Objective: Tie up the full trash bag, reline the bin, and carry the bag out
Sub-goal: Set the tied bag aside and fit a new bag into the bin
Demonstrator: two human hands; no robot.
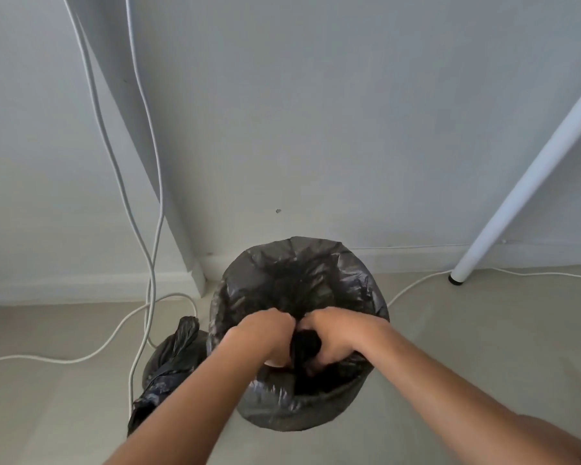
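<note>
A round bin (299, 411) stands on the floor against the wall, with a black liner bag (282, 263) folded over its rim. Both my hands reach into its mouth. My left hand (262, 330) and my right hand (332, 337) are close together, each closed on a bunched fold of the black liner near the middle of the opening. A tied-up black trash bag (171, 357) lies on the floor just left of the bin, its twisted neck pointing toward me; my left forearm hides part of it.
White cables (148, 263) hang down the wall and loop across the floor left of and behind the bin. A white table leg (503, 209) slants down to the floor at the right. A white skirting board (81, 286) runs along the wall.
</note>
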